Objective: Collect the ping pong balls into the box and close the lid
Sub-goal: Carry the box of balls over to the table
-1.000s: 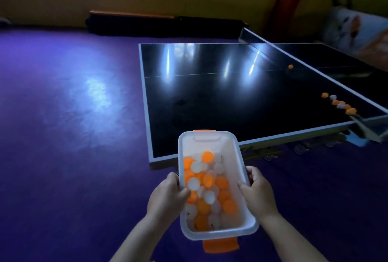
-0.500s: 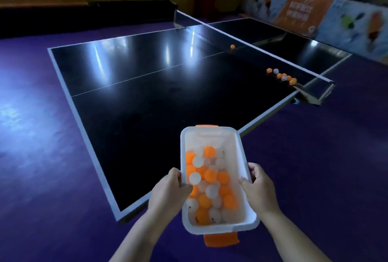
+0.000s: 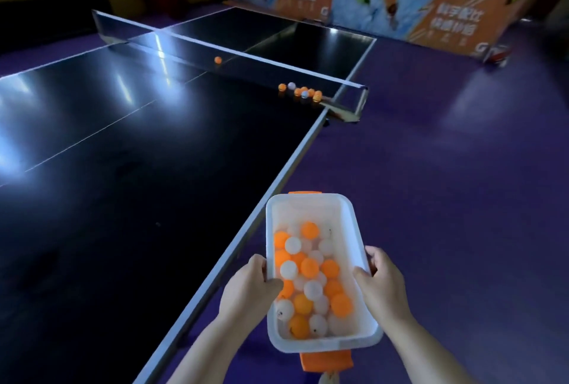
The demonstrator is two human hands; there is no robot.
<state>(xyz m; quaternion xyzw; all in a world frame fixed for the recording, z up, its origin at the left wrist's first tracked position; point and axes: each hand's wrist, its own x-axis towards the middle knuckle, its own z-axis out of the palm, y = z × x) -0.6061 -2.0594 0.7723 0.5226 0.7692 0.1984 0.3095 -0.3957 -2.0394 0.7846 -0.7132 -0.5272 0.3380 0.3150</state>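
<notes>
I carry a white plastic box [image 3: 311,208] with orange latches, lidless, holding several orange and white ping pong balls [image 3: 309,266]. My left hand [image 3: 249,288] grips its left wall and my right hand [image 3: 381,285] grips its right wall. The box hangs over the floor just past the table's right edge. A cluster of several balls [image 3: 300,91] lies on the table against the net near its right post. One lone orange ball [image 3: 218,59] sits further left along the net.
The black ping pong table [image 3: 138,168] fills the left, its white-edged side running diagonally to the net post [image 3: 357,103]. Purple floor [image 3: 446,183] spreads to the right. Printed barrier boards [image 3: 385,7] stand at the back.
My view has swung right and forward along the table's side. The net and ball cluster are closer. Both hands keep the same grip on the box.
</notes>
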